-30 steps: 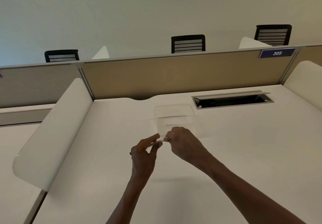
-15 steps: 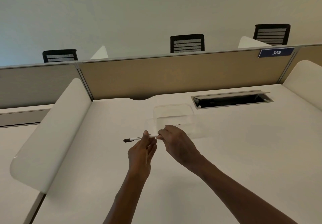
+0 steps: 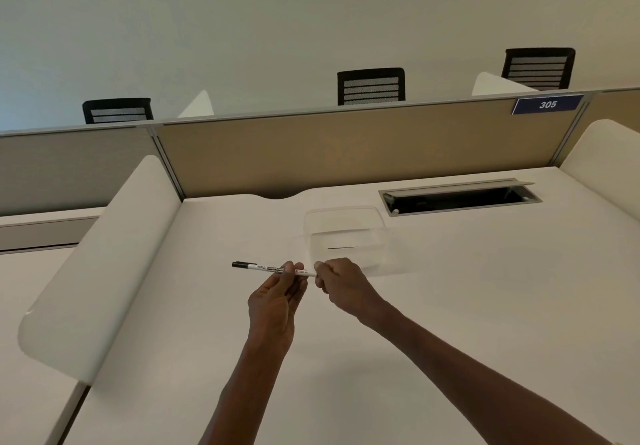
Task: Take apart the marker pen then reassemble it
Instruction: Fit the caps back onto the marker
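- Marker pen [image 3: 268,268], white with a black cap end pointing left, is held level above the white bench [image 3: 485,288].
- Left hand [image 3: 277,297] pinches its barrel; right hand [image 3: 341,283] grips its right end.
- A clear plastic container [image 3: 346,233] sits just behind the hands, beside an open cable tray [image 3: 460,196].

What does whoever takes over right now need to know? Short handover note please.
Left hand: grip pinches the marker pen mid-barrel, held level above the desk.
Right hand: grip closed on the pen's right end.
Black cap end points left, cap on.
Clear plastic container sits just behind the hands; a thin dark piece shows in it, too small to identify.
Done: cannot tell which stage this is.
Left: check whether the right end is seated.
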Demonstrator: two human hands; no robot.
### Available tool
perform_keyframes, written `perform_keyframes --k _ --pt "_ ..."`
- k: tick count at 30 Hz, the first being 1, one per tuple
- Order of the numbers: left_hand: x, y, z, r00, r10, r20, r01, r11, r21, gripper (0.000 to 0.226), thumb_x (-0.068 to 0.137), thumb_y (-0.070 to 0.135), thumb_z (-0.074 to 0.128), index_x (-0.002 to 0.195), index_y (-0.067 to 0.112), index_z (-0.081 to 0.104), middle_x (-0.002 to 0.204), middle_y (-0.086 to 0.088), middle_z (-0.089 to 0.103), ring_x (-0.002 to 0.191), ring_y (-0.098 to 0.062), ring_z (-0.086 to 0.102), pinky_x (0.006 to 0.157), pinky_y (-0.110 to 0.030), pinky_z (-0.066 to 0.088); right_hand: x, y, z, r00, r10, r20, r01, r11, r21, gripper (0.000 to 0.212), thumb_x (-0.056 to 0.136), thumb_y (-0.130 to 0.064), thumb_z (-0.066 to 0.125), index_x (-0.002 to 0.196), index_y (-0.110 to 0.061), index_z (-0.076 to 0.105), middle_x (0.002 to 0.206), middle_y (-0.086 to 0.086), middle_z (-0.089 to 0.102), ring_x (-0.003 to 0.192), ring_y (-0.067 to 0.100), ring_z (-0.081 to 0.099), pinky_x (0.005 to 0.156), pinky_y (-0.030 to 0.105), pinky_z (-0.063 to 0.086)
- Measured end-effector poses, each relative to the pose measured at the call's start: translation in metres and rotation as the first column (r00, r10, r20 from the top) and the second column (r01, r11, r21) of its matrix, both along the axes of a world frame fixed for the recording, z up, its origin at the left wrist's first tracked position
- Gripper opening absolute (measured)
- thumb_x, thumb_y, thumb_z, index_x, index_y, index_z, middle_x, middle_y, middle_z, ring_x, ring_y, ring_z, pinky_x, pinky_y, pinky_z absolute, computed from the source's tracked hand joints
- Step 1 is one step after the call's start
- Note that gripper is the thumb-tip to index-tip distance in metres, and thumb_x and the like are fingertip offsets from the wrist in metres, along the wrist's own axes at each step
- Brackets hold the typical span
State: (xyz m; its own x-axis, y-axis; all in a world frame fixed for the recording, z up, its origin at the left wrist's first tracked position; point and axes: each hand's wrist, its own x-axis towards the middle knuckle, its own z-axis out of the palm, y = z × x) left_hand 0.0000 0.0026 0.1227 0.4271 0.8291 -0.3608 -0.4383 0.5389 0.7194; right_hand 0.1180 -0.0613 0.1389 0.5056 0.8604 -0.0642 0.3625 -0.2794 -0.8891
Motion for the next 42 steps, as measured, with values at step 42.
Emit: perform_keyframes --k 42 --pt "-0.012 0.01 0.008 0.997 0.027 -0.073 -0.022 0.998 0.066 0.011 0.083 0.016 0.074 0.081 0.006 0.08 0.084 -0.01 0.077 0.078 -0.017 0.074 0.065 -0.022 0.058 -0.012 -0.002 0.018 0.978 0.069 0.196 -0.062 0.997 -0.044 0.038 0.099 -0.032 0.041 0.07 -0.014 0.059 0.052 -0.009 0.046 0.045 0.012 0.041 0.046 0.027 0.032"
